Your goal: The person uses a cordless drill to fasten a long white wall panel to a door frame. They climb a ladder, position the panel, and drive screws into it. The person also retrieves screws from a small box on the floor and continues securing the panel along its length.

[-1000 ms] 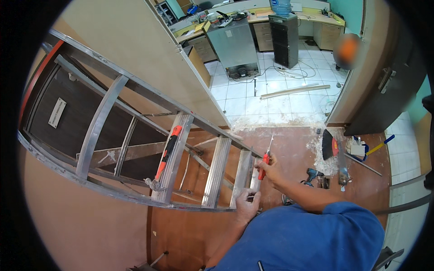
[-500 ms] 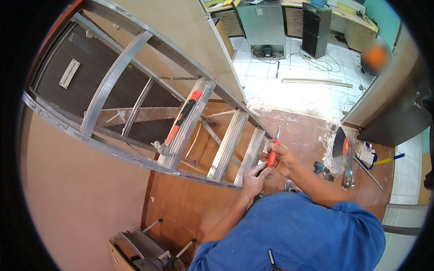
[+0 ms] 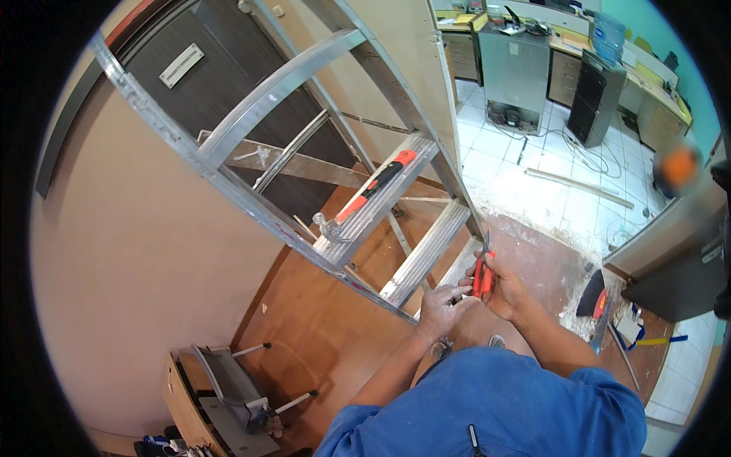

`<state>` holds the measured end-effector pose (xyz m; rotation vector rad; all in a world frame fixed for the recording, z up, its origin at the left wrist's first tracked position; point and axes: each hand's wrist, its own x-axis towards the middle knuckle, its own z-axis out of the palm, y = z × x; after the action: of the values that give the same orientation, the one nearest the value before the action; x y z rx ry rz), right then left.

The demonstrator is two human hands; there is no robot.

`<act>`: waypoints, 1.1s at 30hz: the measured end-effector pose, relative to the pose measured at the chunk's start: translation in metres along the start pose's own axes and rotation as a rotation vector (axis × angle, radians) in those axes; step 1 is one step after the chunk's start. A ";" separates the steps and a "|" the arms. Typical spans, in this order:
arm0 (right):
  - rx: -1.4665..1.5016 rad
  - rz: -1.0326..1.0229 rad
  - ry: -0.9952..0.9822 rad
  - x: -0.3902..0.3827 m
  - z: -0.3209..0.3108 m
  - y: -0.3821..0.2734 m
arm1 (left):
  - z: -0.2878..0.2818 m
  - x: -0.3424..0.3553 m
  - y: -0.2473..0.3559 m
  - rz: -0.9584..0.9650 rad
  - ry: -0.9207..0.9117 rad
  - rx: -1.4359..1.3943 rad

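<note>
My right hand (image 3: 504,288) is closed around long-nose pliers (image 3: 481,277) with red handles, their narrow metal tip pointing away from me. Close beside the handle ends, my left hand (image 3: 442,308) has its dusty fingers bent and pinched together. Whatever they hold, if anything, is too small to make out. Both hands are in front of my blue shirt, by the lower steps of an aluminium stepladder (image 3: 426,255). A hammer (image 3: 375,185) with a red and black handle lies along a higher ladder step, its head toward the near rail.
A folded-looking chair (image 3: 236,385) lies by a wooden cabinet at lower left. Right of my hands, a black disc-shaped thing (image 3: 591,293) and blue and yellow tools (image 3: 655,341) lie on the dusty floor. Long strips (image 3: 579,186) and cables cross the white tiles. Someone in orange is at far right.
My view has shifted, so the ladder appears farther right and more of the chair shows. The pliers' handles have spread apart in my right hand. My left hand stays close to them.
</note>
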<state>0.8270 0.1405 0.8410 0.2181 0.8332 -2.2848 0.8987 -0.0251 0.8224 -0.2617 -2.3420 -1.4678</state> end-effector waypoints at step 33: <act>-2.038 -1.486 0.058 0.202 0.133 -0.095 | -0.073 -0.082 -0.063 -0.558 0.326 -0.150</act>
<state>0.6224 0.0002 0.9185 -1.6133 3.3521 -0.8558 0.9671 -0.1159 0.7665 0.5998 -2.1265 -1.7684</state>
